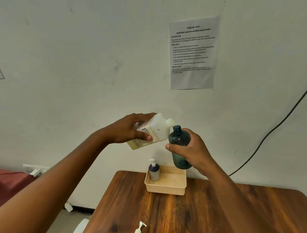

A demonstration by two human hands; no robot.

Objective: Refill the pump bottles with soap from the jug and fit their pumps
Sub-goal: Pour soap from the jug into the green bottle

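I see L hand (130, 130) gripping tilted white jug (155, 129), spout just by open neck of teal bottle (179, 147) held in R hand (191, 150), seemingly empty; basket (170, 187) holds one pump-fitted bottle (154, 171).

Jug (154, 129): translucent white body, pale yellow liquid at its low end; white label with blue lettering and fine dark print.
Bottle (180, 147): dark teal, see-through.
Small bottle (154, 172) in basket: navy upper part, grey-white lower part, white pump.
Basket (167, 187): cream, walls in a fine lattice pattern.
Loose pump (139, 230): white.
Worktop (197, 211): reddish-brown wood grain with lighter orange streaks.
Wall (76, 67): off-white, faint smudges.
Sheet (193, 53): pale grey-white, black print.
Cable (273, 130): black.
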